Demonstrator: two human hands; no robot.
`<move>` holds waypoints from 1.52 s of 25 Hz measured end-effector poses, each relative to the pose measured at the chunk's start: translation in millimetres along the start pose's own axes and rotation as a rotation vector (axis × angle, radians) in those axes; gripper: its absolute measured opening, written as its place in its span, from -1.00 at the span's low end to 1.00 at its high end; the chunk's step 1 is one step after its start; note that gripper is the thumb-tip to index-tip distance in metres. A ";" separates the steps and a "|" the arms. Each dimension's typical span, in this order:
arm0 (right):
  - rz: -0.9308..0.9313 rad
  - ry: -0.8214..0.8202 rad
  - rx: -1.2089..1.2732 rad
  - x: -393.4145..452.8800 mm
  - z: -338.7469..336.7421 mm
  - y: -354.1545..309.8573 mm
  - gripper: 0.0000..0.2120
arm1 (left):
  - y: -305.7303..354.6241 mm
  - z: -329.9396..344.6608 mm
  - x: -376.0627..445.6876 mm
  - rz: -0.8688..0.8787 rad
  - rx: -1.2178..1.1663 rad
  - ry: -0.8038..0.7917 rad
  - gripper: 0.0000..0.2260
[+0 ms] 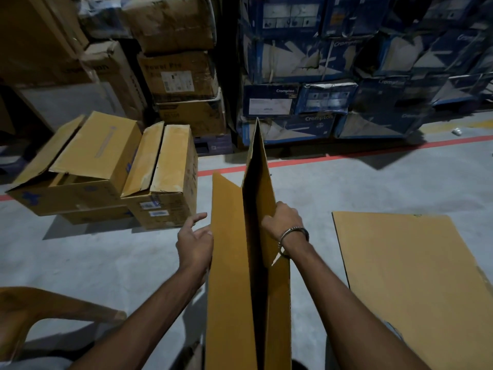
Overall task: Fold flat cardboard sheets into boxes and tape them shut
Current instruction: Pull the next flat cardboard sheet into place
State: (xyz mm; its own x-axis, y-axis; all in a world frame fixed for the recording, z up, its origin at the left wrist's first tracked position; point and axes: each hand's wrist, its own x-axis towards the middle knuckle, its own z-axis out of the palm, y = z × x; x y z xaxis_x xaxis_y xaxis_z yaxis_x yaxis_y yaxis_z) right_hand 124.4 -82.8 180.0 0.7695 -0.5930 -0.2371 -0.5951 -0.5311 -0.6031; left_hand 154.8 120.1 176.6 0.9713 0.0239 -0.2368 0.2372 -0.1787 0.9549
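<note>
A flat brown cardboard box sheet [229,276] stands upright on edge in front of me, partly spread so a dark narrow gap shows between its two panels. My right hand [282,222] grips the edge of the right panel, fingers curled over it, a metal bracelet on the wrist. My left hand [194,239] lies against the outside of the left panel with fingers straight and spread. A stack of flat cardboard sheets [410,276] lies on the floor to my right.
Several folded brown boxes [106,172] are piled on the grey floor at left. Behind them stand stacked brown cartons [178,76] and a wall of blue printed cartons [346,76]. A red floor line [346,156] crosses ahead. A chair's edge [40,308] shows lower left.
</note>
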 end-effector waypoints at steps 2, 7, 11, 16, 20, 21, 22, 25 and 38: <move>-0.029 -0.007 -0.053 2.6 -4.4 7.5 -0.55 | -3.6 -6.4 7.0 0.049 0.103 0.072 -0.65; -0.101 0.037 -0.031 -3.5 -45.7 22.6 -0.53 | 24.5 -21.0 21.9 0.144 0.252 0.236 -0.76; -0.120 0.056 -0.084 -37.7 -84.5 52.4 -0.65 | 49.1 -33.1 56.7 0.220 0.223 0.205 -0.79; -0.010 -0.072 -0.107 -72.0 -78.2 85.9 -0.73 | 41.5 -33.1 92.8 0.141 0.212 0.078 -0.80; 0.087 -0.105 -0.162 -67.2 -66.0 95.8 -0.71 | 35.9 -34.7 78.8 0.145 0.479 0.057 -0.58; 0.096 -0.093 -0.159 -65.4 -64.4 95.4 -0.69 | 38.2 -35.9 70.3 0.130 0.566 0.036 -0.51; 0.100 -0.078 -0.157 -62.9 -62.3 94.8 -0.66 | 38.7 -37.0 62.9 0.110 0.648 0.000 -0.46; 0.093 -0.016 -0.096 -60.1 -57.2 92.9 -0.56 | 31.2 -43.9 39.9 0.033 0.819 -0.088 -0.41; 0.175 0.031 -0.067 -79.7 -76.5 129.5 -0.37 | -24.3 -104.4 -16.6 0.145 0.687 -0.034 -0.51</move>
State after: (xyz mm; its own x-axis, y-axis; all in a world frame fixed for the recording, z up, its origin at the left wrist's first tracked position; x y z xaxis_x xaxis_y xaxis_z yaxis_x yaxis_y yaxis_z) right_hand -31.7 -150.6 179.0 0.6456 -0.6981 -0.3098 -0.7345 -0.4564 -0.5021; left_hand 135.0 226.7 176.1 0.9884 -0.0762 -0.1317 0.0282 -0.7589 0.6506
